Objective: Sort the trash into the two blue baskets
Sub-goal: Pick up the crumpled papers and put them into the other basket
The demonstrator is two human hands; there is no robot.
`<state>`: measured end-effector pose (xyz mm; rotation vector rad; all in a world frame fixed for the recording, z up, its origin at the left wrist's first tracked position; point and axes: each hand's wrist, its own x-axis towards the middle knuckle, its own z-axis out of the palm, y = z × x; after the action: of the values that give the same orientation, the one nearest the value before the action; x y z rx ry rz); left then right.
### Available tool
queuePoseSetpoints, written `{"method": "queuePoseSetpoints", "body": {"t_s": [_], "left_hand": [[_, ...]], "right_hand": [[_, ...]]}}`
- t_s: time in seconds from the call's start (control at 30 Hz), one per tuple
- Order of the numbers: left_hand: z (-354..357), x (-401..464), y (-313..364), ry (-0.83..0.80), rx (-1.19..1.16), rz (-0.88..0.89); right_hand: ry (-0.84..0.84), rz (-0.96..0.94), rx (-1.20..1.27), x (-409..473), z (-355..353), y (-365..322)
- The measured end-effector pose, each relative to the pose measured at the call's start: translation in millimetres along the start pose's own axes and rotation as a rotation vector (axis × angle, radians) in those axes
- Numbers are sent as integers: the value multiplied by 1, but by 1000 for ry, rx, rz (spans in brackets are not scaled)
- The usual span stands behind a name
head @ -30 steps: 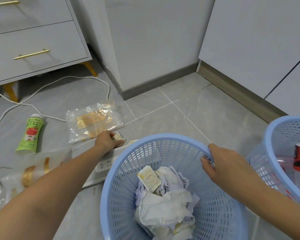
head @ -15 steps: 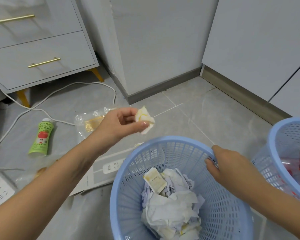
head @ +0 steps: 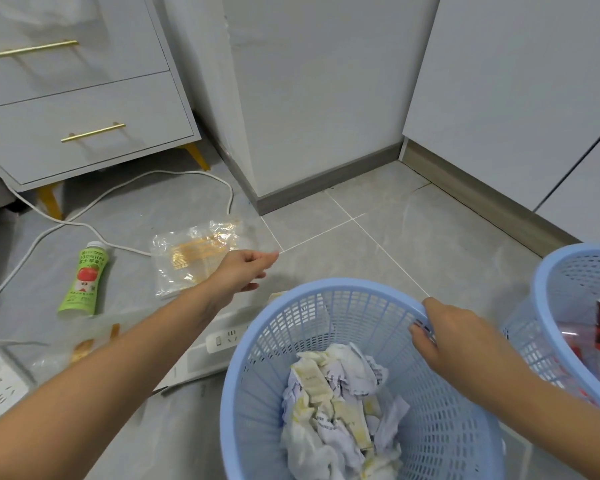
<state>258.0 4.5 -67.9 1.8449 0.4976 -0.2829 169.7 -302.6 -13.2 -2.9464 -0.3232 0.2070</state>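
While empty, fingers above wrapper.

Showing two blue baskets: one at lower centre, one at the right edge. Lying at left: one green juice bottle, two clear plastic wrappers. Sitting at lower left: two white power strips. Reaching in: two hands.

I saw a white drawer cabinet with brass handles, a white cable on the grey tiled floor, and a power strip.
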Motion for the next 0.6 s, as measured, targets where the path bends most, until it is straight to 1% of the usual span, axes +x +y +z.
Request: {"method": "queuePoseSetpoints", "body": {"t_s": [0.1,0.3,0.47,0.6], "left_hand": [[7,21,-17,33,-5,-51],[17,46,-46,93,212,-62],[27,49,-60,25,339,-81],[30,55,-57,-15,443,-101]], "right_hand": [[-1,2,2,0,-1,-1],[-8,15,7,2,0,-2],[-4,22,67,1,0,2],[-10,44,139,0,-1,2]]}}
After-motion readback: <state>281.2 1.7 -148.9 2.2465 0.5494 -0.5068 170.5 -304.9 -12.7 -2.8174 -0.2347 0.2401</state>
